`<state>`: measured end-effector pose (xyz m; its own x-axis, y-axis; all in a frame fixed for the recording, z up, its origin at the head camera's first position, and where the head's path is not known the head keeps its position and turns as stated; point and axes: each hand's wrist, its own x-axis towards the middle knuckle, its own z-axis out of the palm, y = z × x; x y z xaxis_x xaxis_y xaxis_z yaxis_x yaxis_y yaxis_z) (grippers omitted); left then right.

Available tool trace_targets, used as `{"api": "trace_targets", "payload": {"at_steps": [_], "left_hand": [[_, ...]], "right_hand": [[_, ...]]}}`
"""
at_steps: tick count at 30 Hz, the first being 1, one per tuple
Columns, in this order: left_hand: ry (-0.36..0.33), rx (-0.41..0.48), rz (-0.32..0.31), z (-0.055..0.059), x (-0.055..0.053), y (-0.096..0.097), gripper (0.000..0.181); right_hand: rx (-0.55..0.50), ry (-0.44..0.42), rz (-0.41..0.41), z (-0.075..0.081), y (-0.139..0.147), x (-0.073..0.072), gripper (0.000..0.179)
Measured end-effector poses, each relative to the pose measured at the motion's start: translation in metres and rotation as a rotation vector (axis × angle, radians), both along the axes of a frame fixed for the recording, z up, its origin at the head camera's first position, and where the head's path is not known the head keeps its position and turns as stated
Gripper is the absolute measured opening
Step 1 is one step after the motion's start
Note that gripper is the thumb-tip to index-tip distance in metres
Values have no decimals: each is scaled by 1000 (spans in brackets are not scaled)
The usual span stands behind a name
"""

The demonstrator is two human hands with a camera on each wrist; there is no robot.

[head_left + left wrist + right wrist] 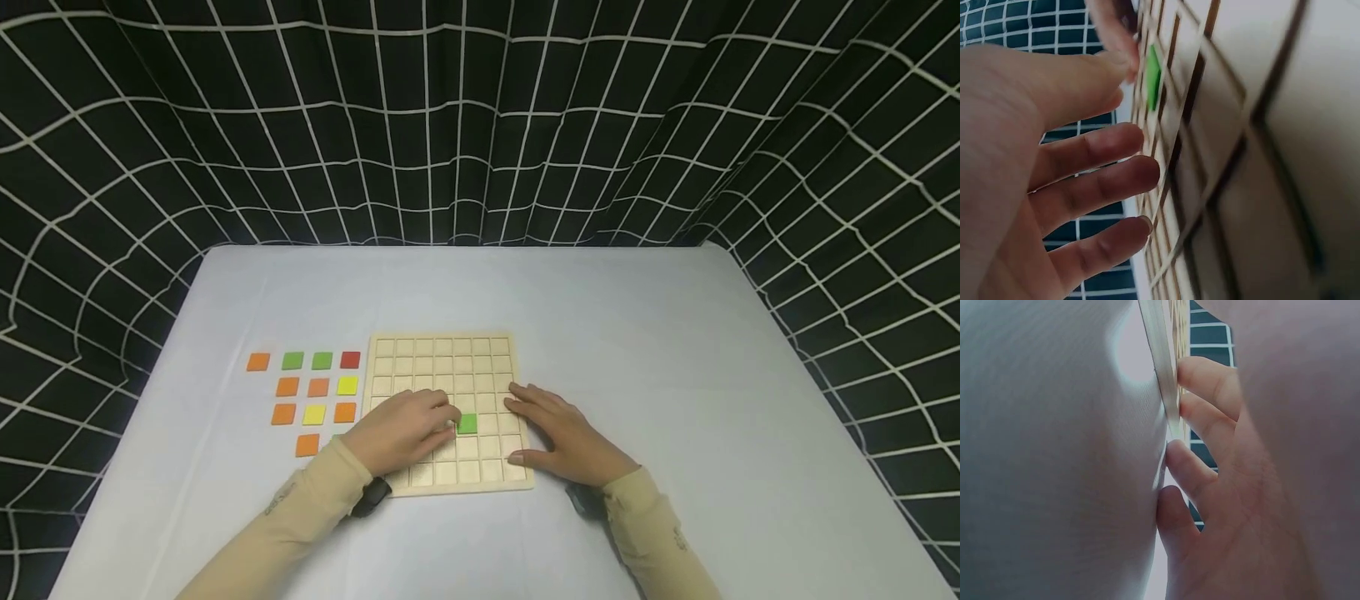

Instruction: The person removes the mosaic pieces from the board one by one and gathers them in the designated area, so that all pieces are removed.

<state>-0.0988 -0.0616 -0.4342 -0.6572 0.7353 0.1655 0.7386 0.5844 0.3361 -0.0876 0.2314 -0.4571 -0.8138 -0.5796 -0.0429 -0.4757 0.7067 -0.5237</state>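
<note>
A light wooden grid board (444, 336) lies on the white table. One green tile (467, 423) lies on its lower middle part. My left hand (405, 427) hovers low over the board, its fingertips right beside that tile; whether they touch it is hard to tell. In the left wrist view, the thumb and index finger of the left hand (1029, 144) come near each other by the green tile (1154, 78), while the other fingers extend loosely. My right hand (566, 437) rests spread at the board's right edge (1163, 369), some fingertips on the board, holding nothing.
Left of the board, loose tiles lie in rough rows: an orange tile (258, 362), a green tile (292, 360), a red tile (350, 360), a yellow tile (347, 385) and several others. My left forearm partly covers a green one. A black gridded curtain (450, 125) surrounds the table (637, 317).
</note>
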Motion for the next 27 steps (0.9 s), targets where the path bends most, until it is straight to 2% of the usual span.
{"api": "trace_targets", "payload": {"at_steps": [4,7,17,22,27], "left_hand": [[-37,-36,-15,-4,-2,13,20],[-36,-28,-18,-5,-3,16,20],[50,4,-51,-8,-6,20,19],[68,-57,-81,-4,-5,20,24],[64,-101,-82,-3,-5,20,21]], "right_hand": [[-3,-3,2,0,-2,1,74],[5,-2,-4,-1,-1,1,74],[8,2,-7,-2,1,2,74],[5,8,-3,-3,1,2,74],[12,9,-2,-3,0,1,74]]}}
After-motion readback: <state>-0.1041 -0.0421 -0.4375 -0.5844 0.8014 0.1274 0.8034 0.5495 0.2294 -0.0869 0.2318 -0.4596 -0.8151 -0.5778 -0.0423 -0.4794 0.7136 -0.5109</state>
